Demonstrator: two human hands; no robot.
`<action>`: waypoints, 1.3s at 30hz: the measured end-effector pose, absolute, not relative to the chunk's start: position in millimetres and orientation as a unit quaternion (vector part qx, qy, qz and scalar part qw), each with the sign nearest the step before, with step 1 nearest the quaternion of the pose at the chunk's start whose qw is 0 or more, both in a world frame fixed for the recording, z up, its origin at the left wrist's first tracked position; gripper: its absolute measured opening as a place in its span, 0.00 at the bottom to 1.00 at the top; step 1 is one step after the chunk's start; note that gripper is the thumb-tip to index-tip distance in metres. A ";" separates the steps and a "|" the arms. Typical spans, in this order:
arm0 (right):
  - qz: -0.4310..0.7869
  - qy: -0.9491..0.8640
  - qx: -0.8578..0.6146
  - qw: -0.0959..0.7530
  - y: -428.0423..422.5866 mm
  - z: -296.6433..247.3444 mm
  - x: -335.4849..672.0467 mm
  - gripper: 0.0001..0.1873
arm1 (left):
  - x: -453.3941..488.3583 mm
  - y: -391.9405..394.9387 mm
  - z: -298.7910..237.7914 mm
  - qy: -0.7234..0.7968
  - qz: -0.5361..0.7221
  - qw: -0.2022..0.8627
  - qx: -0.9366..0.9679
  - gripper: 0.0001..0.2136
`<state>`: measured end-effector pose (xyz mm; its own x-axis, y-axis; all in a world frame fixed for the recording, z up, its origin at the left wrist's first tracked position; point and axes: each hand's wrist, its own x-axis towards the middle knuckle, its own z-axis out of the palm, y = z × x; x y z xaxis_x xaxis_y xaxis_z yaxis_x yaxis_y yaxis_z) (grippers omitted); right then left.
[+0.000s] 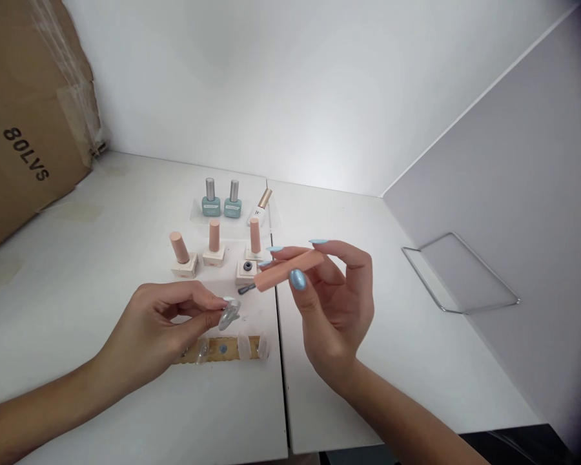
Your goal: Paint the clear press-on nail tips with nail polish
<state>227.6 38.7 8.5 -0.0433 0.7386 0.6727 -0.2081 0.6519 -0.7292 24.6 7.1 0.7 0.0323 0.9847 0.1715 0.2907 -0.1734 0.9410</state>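
Between the thumb and fingers of my left hand (169, 323) is a shiny greyish false nail (229, 314). My right hand (332, 303) grips the peach cap of a nail polish brush (288, 270), whose dark bristle tip (246, 289) points left, just above and apart from the false nail. Beyond it stands an uncapped polish bottle (246, 274) with a dark ring at its open neck. Below my left hand lies a gold-brown strip (230, 349) bearing several clear and whitish false nails (243, 347) and a bluish spot.
Several peach-capped polish bottles (214, 244) stand behind the hands. Farther back, two teal bottles (210, 199) and a tilted white bottle with a gold cap (260, 208) rest on a clear stand. A cardboard box (33, 123) is at left, a wire frame (459, 271) at right. A seam divides the white table (213, 413).
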 end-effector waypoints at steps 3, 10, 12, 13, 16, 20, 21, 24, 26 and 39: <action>0.366 -0.656 -0.160 0.641 37.0 9.5 227.6 0.18 | 25.7 7.2 3.0 0.521 0.461 0.369 0.616 0.06; 0.340 -0.632 -0.230 0.657 39.2 6.1 224.8 0.16 | 26.9 7.5 2.6 0.518 0.462 0.381 0.611 0.06; 0.326 -0.621 -0.245 0.669 40.2 6.1 225.5 0.16 | 24.3 7.3 -0.1 0.525 0.458 0.384 0.606 0.06; 0.326 -0.619 -0.243 0.672 40.3 6.4 226.1 0.16 | 23.1 7.4 -1.1 0.528 0.458 0.386 0.602 0.05; 0.350 -0.625 -0.207 0.666 38.7 8.0 227.5 0.17 | 21.4 8.5 -0.9 0.533 0.460 0.397 0.588 0.06; 0.388 -0.636 -0.151 0.650 35.4 8.0 226.8 0.20 | 23.8 10.7 3.3 0.516 0.460 0.455 0.561 0.07; 0.390 -0.639 -0.145 0.646 35.2 7.2 226.3 0.20 | 24.6 11.0 3.8 0.507 0.459 0.478 0.551 0.07; 0.385 -0.639 -0.166 0.645 37.3 4.1 225.0 0.19 | 25.9 11.3 2.6 0.485 0.459 0.537 0.516 0.08; 0.379 -0.624 -0.201 0.653 40.0 2.3 224.7 0.17 | 25.7 11.1 0.4 0.477 0.457 0.567 0.492 0.10; 0.410 -0.637 -0.146 0.636 36.3 6.0 224.6 0.18 | 21.9 12.9 -2.9 0.445 0.443 0.634 0.451 0.14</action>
